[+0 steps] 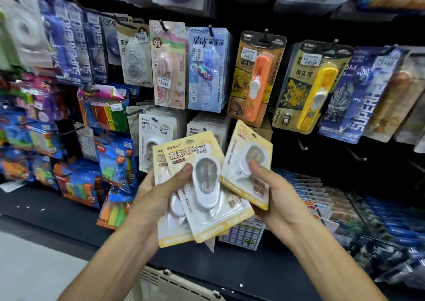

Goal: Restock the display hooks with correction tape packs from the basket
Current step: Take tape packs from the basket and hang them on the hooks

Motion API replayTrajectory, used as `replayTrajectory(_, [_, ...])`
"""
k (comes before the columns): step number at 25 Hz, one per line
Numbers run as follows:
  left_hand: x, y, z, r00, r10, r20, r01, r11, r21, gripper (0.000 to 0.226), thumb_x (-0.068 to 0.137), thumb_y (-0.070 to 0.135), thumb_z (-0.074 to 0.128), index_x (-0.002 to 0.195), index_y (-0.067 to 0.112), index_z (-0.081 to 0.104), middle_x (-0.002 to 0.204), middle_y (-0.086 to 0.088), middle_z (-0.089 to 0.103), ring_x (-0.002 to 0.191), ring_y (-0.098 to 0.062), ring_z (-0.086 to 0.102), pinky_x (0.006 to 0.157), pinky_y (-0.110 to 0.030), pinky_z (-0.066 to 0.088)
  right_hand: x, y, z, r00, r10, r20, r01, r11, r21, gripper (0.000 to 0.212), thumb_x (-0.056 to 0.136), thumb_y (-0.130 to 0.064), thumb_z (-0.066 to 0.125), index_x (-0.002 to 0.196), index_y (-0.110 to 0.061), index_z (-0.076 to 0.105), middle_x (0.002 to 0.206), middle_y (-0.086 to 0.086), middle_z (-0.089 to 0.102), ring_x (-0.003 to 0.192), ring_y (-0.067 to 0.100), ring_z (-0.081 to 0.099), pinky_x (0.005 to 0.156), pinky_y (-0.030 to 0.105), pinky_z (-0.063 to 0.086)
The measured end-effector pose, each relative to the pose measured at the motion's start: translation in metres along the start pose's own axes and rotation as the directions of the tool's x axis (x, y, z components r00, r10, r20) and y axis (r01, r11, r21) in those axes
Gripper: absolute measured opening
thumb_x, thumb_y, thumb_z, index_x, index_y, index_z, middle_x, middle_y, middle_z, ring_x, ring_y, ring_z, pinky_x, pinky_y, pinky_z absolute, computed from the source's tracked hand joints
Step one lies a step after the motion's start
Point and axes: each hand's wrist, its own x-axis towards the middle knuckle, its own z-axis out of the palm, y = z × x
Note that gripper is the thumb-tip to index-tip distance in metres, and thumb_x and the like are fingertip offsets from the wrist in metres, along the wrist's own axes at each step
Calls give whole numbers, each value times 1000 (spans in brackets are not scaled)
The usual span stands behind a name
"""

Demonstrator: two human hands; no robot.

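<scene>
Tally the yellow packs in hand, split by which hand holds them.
Left hand, yellow packs: 2 visible, fanned; any hidden behind cannot be told
Right hand, yellow pack: 1
Total: 3

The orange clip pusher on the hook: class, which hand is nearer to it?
Right. The right hand is just below the orange clip pusher; the left hand is lower-left, farther away.

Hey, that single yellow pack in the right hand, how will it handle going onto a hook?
The single yellow pack looks like thin card, so probably light and slightly bendy. Its glossy blister may slip under the right hand thumb.
</scene>
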Motion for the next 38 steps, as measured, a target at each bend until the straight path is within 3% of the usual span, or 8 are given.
replayTrajectory(3, [1, 6, -4, 998, 43, -50, -37, 994, 104, 61, 62, 26, 84, 121, 19, 71, 113, -9, 78, 101, -31, 76, 85, -51, 61, 5, -11, -22, 986, -83, -148, 41, 961, -272, 34, 80, -38, 79, 105, -16, 73, 82, 8, 78, 43, 18, 58, 34, 21, 37])
replayTrajectory(6, [0, 4, -5, 996, 50, -74, -40, 991, 131, 56, 63, 28, 83, 117, 19, 73, 109, -6, 79, 99, -28, 76, 88, -48, 58, 6, -16, -41, 981, -120, -154, 38, 890, -455, 31, 81, -42, 80, 105, -24, 73, 84, 5, 79, 46, 16, 58, 35, 20, 35])
replayTrajectory(20, [11, -3, -5, 992, 125, -36, -118, 982, 150, 66, 54, 35, 90, 117, 22, 73, 113, -4, 78, 107, -27, 74, 103, -56, 51, 15, -9, -33, 953, -95, -288, -57, 876, -480, 29, 82, -37, 77, 107, -26, 67, 87, 7, 77, 48, 11, 56, 36, 20, 34])
replayTrajectory(23, [10, -4, -4, 990, 138, -36, -131, 978, 163, 68, 54, 35, 90, 118, 21, 72, 113, -4, 78, 106, -27, 74, 102, -55, 52, 18, -4, -29, 929, -39, -369, -62, 964, -258, 43, 87, -28, 77, 121, -21, 51, 106, 2, 63, 75, 19, 71, 53, 31, 55])
replayTrajectory(25, [9, -4, -3, 988, 151, -39, -141, 973, 180, 66, 54, 34, 89, 116, 22, 72, 111, -2, 79, 104, -26, 75, 99, -53, 54, 14, 0, -23, 903, -147, -403, -7, 934, -356, 48, 89, -30, 75, 128, -30, 47, 116, -7, 55, 98, 15, 63, 75, 34, 54])
replayTrajectory(31, [7, -7, 0, 990, 137, 25, -139, 963, 232, 68, 54, 33, 88, 118, 19, 71, 110, -4, 79, 100, -25, 76, 86, -43, 60, 0, 24, 18, 984, -43, 171, 105, 923, -369, 35, 87, -23, 79, 118, -15, 66, 102, 5, 79, 91, 20, 76, 71, 31, 60])
replayTrajectory(35, [11, -1, -5, 991, 131, -1, -128, 972, 197, 68, 53, 32, 87, 118, 18, 71, 107, -5, 79, 95, -27, 77, 76, -46, 64, 5, 8, 3, 976, -187, -111, 148, 944, -293, 23, 89, -23, 75, 108, -15, 65, 96, 3, 79, 84, 18, 76, 66, 31, 58])
replayTrajectory(38, [13, 5, -7, 988, 152, -2, -149, 971, 184, 64, 55, 31, 85, 116, 18, 72, 105, -5, 80, 90, -26, 78, 67, -43, 64, 6, 0, -18, 929, -274, -250, 110, 847, -521, 12, 95, -34, 68, 97, -25, 60, 87, -4, 68, 68, 12, 65, 47, 24, 45])
